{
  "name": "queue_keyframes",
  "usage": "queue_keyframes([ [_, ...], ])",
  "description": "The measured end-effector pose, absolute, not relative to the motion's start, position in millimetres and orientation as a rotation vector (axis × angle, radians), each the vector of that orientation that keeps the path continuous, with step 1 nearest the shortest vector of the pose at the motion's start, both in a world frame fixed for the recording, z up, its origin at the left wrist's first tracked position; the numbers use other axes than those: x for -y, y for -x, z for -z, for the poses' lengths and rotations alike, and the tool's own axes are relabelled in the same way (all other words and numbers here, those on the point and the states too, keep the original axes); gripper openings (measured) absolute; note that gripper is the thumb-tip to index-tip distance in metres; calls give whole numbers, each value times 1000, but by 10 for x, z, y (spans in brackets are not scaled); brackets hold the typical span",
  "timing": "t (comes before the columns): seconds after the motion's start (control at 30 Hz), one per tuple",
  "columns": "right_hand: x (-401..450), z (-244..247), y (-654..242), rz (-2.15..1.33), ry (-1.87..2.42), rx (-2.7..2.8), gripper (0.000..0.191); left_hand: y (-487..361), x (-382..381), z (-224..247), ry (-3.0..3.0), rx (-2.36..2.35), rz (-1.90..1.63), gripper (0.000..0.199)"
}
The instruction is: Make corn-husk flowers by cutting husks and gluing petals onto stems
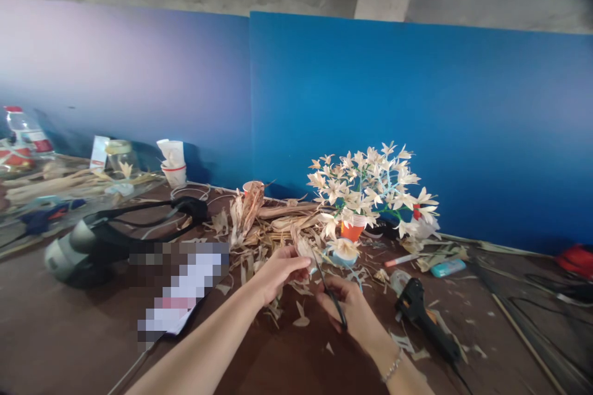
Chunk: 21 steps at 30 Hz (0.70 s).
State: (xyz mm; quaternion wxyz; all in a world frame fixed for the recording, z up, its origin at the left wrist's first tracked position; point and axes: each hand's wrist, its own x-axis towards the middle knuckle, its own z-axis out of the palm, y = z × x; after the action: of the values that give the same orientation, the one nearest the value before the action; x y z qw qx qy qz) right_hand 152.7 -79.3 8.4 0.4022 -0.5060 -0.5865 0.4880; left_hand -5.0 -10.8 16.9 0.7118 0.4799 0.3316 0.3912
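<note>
My left hand (283, 273) pinches a pale dried husk piece (303, 248) between thumb and fingers. Close on its right, my right hand (345, 305) is closed around a pair of dark-handled scissors (334, 301), whose blades point up toward the husk piece. Whether the blades touch it I cannot tell. Just behind my hands stands an orange paper cup (353, 228) holding a bunch of cream husk flowers (365, 188) on green and pale blue stems. One more flower (343, 249) rests on a small blue roll in front of the cup.
Dried husks (282, 219) and scraps lie behind my hands. A black glue gun (426, 321) lies right, near a turquoise packet (448, 268) and a marker (401, 260). Left are a headset-like device (83, 253), a white cup (174, 173) and a glass jar (120, 157). A blue partition (287, 105) closes the back.
</note>
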Motion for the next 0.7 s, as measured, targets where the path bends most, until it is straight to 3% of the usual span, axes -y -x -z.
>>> queue_keyframes([
  [0.7, 787, -74, -1625, -1278, 1291, 1600, 28, 149, -2, -148, -1183, -855, -789, 13],
])
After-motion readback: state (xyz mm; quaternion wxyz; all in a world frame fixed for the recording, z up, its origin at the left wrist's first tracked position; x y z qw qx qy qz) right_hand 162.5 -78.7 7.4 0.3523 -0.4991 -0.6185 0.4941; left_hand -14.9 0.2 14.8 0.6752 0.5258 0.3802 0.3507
